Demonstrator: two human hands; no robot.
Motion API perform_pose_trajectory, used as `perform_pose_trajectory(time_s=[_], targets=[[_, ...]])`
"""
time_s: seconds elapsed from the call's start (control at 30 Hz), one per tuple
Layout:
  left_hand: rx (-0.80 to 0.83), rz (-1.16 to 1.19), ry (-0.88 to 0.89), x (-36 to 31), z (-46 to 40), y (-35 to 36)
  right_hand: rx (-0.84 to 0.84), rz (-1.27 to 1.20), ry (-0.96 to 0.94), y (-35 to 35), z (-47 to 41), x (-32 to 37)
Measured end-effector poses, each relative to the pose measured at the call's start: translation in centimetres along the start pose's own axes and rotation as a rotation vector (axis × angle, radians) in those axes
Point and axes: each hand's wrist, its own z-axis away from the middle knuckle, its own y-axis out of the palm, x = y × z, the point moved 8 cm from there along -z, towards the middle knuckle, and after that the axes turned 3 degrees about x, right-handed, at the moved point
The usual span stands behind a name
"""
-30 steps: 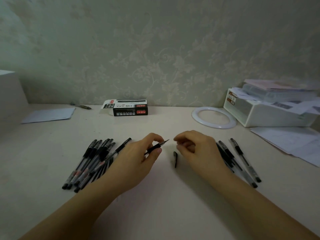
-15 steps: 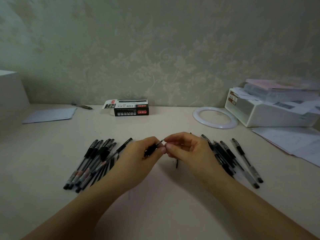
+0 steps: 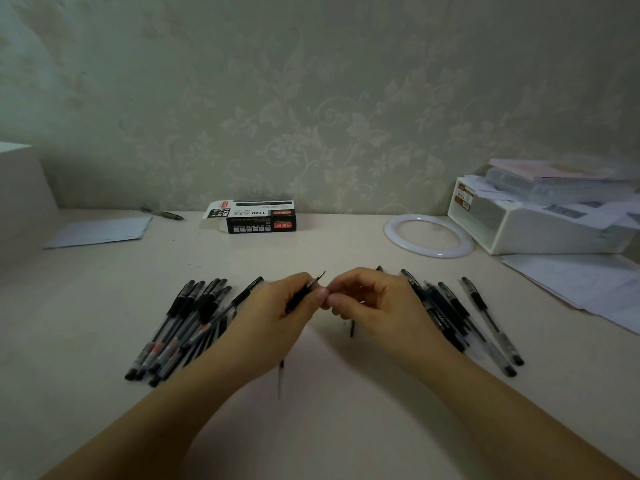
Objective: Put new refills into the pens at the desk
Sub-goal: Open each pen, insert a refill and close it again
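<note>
A pen (image 3: 304,293) is gripped by the left hand (image 3: 273,327) above mid-desk (image 3: 329,427), tip up. Its tip is pinched by the right hand (image 3: 377,306). Pen piles (image 3: 187,323) and (image 3: 460,320) flank the hands; bare desk lies towards the box (image 3: 259,216).

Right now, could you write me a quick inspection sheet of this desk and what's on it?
Surface: pale desk, bare in front.
Job's things: pen held with metal tip up; pile of pens at left; row of pens at right; small black part lying below the hands.
Clutter: pen box, white ring, white storage box, loose papers, sheet.
Fingers: left hand grips the pen; right hand pinches at its tip.
Cables: nothing seen.
Surroundings: patterned wallpaper.
</note>
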Motion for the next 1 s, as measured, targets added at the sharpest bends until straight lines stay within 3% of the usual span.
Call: perform_pose_trajectory(time_s=[0.3,0.57,1.0], targets=[[0.002,-0.168,0.041,-0.2,0.1,-0.3,-0.173,-0.127,-0.015,-2.2,-0.1,0.4],[0.063,-0.221,0.088,-0.6,0.2,0.2,-0.042,0.006,-0.067,-0.9,-0.1,0.8],[0.124,-0.225,0.107,-1.3,0.2,0.7,0.017,-0.044,-0.018,-0.2,-0.3,-0.1]])
